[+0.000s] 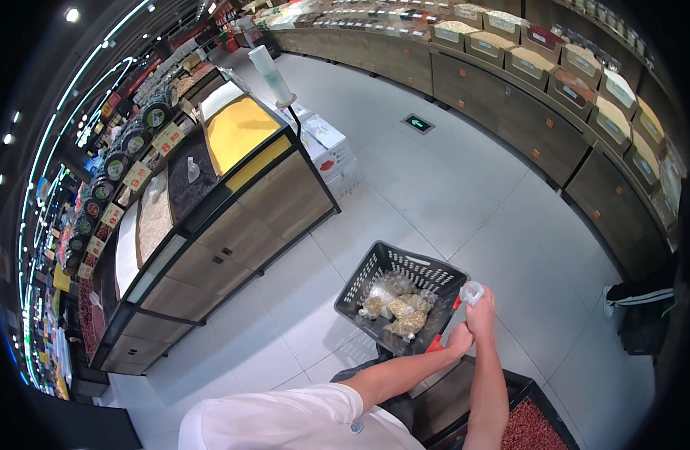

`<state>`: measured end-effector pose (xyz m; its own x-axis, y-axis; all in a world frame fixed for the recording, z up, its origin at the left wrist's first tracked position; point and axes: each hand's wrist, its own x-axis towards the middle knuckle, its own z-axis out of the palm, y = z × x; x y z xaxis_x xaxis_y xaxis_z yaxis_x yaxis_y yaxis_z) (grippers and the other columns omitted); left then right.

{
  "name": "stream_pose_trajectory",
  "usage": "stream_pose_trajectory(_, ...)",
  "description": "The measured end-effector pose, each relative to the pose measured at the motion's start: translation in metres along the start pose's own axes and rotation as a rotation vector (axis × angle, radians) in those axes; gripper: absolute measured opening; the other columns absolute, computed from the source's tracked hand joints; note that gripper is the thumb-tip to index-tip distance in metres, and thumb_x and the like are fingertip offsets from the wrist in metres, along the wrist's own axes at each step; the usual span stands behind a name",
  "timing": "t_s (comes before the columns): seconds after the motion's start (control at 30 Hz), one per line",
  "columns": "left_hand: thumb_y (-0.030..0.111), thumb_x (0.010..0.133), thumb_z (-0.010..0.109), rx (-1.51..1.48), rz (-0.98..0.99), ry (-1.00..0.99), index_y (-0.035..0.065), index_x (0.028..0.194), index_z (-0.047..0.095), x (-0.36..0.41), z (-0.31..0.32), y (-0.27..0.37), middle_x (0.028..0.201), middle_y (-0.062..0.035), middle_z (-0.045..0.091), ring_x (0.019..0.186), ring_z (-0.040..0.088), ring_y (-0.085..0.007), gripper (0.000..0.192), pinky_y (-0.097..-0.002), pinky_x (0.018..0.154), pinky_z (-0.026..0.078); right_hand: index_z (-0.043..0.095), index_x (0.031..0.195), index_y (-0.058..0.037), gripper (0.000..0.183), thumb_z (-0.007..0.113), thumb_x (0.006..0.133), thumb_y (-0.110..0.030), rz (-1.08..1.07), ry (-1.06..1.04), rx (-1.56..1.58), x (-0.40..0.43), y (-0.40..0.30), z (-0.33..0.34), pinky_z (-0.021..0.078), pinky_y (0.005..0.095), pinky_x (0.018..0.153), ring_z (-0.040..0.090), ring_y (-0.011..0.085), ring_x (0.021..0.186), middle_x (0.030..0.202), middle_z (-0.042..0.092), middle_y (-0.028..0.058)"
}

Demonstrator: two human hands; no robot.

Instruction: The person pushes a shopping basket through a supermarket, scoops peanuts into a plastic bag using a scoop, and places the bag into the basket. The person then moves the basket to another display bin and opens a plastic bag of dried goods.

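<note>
A black plastic shopping basket hangs before me, holding several clear plastic bags of pale nuts or beans and other goods. My left hand is closed around its red handle. Just beyond it, my right hand grips a small clear plastic item above the basket's right rim; what kind it is cannot be told. The two hands are close together, and the fingers of both are partly hidden.
A wooden bulk-food counter with yellow grain and plastic scoops stands left. Stacked cartons are at its end. Shelves of grain bins curve along the right. A bin of red beans or peanuts is near my right arm. A person's leg shows far right.
</note>
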<state>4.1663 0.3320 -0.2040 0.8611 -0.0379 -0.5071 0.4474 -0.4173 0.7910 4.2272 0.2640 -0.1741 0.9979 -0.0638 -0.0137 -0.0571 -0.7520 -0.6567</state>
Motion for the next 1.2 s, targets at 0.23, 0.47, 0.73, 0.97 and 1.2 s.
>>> stream_pose_trajectory(0.23,0.034,0.083,0.065,-0.137,0.022,0.121,-0.0026,0.101,0.065,0.039,-0.068,-0.016,0.096,-0.0272,0.067,0.098,0.065,-0.0408,0.040,-0.0486,0.078,0.050,0.057,0.116,0.0056,0.041,0.061,0.076,-0.001,-0.001,-0.079,-0.161,0.060,-0.076,0.062,0.0439,0.0437,0.098,0.054,0.0375,0.113,0.130,0.052,0.0174)
stream_pose_trajectory(0.47,0.016,0.089,0.058,-0.532,0.038,0.131,-0.0019,0.102,0.065,0.038,-0.151,-0.013,0.098,-0.0121,0.068,0.092,0.063,-0.0182,0.023,-0.0359,0.080,0.050,0.060,0.108,0.0061,0.033,0.058,0.076,0.000,-0.136,-0.131,-0.255,0.080,-0.133,0.117,0.0459,0.0445,0.095,0.055,0.0385,0.109,0.129,0.052,0.0190)
stream_pose_trajectory(0.73,0.026,0.086,0.063,-0.381,0.022,0.179,-0.0022,0.107,0.064,0.060,-0.196,-0.040,0.103,-0.0228,0.069,0.097,0.067,-0.0268,0.035,-0.0397,0.079,0.050,0.062,0.104,0.0069,0.030,0.056,0.075,0.001,-0.345,-0.193,-0.331,0.096,-0.188,0.155,0.0484,0.0441,0.091,0.055,0.0382,0.107,0.124,0.054,0.0184)
stream_pose_trajectory(0.97,0.033,0.088,0.058,-0.380,-0.023,0.165,-0.0011,0.106,0.065,0.091,-0.203,-0.055,0.105,-0.0238,0.068,0.102,0.064,-0.0392,0.039,-0.0449,0.082,0.050,0.061,0.108,0.0079,0.036,0.056,0.072,0.006,-0.277,-0.202,-0.187,0.113,-0.197,0.177,0.0481,0.0462,0.091,0.058,0.0422,0.104,0.122,0.054,0.0212)
stream_pose_trajectory(1.2,0.036,0.088,0.057,-0.409,-0.204,0.102,-0.0002,0.102,0.067,0.119,-0.277,-0.027,0.105,-0.0240,0.068,0.102,0.064,-0.0401,0.040,-0.0469,0.082,0.049,0.059,0.104,0.0093,0.032,0.056,0.072,0.008,-0.228,-0.258,-0.229,0.161,-0.243,0.199,0.0489,0.0466,0.090,0.059,0.0451,0.102,0.119,0.055,0.0238)
